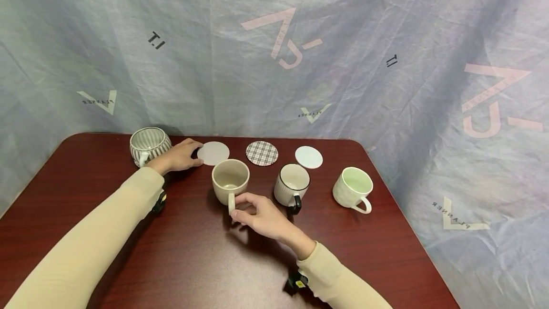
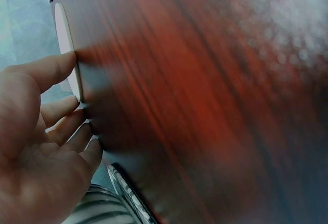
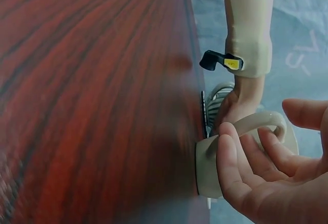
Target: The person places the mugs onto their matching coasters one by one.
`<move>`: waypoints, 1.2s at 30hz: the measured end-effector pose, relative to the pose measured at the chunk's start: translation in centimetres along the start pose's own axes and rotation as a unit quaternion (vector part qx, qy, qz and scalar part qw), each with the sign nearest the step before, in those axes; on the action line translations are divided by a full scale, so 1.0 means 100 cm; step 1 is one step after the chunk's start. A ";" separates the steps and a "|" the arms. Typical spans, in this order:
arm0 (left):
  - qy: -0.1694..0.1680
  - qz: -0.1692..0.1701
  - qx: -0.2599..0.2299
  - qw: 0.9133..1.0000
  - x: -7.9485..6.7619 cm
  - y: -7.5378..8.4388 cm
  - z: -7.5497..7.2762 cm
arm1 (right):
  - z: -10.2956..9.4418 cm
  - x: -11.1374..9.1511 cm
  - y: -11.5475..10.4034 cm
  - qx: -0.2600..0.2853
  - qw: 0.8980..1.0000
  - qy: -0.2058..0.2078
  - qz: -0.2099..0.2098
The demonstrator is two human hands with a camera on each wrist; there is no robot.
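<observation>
In the head view my left hand (image 1: 182, 155) reaches to the left edge of a plain white coaster (image 1: 214, 153), its thumb and fingers spread. In the left wrist view thumb and index fingertips are right at the rim of the coaster (image 2: 63, 29). My right hand (image 1: 263, 216) is at the handle of a beige mug (image 1: 230, 178), which stands upright with its handle towards me. Seen from the right wrist, fingertips overlap the handle (image 3: 259, 121) while the thumb (image 3: 302, 112) stays apart from it.
A grey striped mug (image 1: 150, 139) stands beside my left wrist, on a patterned coaster (image 2: 130, 196). A checked coaster (image 1: 262, 153) and a white round coaster (image 1: 310, 157) lie along the back. Right of my hand stand a ribbed black-handled mug (image 1: 286, 187) and a pale green mug (image 1: 349, 190).
</observation>
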State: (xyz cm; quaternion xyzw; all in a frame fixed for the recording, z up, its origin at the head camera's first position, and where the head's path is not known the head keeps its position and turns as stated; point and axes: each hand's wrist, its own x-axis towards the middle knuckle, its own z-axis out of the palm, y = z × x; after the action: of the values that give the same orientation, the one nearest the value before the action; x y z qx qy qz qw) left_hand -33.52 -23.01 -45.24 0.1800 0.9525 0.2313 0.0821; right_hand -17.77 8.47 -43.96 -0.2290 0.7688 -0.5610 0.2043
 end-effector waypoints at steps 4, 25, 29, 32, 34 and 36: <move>-0.002 -0.002 -0.004 1.000 0.000 0.001 0.000 | 0.001 0.000 0.000 0.005 1.000 -0.003 0.002; 0.000 -0.002 -0.007 1.000 0.002 -0.002 0.002 | 0.010 0.006 0.007 0.094 0.995 -0.019 0.001; -0.002 -0.003 -0.007 1.000 0.001 -0.001 0.002 | 0.012 0.007 0.009 0.116 0.993 -0.021 0.001; -0.001 -0.004 -0.007 1.000 0.001 -0.001 0.003 | 0.013 0.007 0.009 0.127 0.992 -0.021 0.001; 0.001 -0.004 -0.007 1.000 0.002 -0.001 0.003 | 0.013 0.007 0.008 0.131 0.991 -0.021 0.002; 0.003 -0.004 -0.007 1.000 0.002 -0.002 0.003 | 0.013 0.007 0.008 0.134 0.991 -0.021 0.002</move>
State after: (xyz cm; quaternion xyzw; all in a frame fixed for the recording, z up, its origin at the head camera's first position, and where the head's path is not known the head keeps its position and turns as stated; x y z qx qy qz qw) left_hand -33.70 -22.95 -45.61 0.1754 0.9516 0.2386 0.0817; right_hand -17.67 7.24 -45.16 -0.2096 0.6827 -0.6537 0.2503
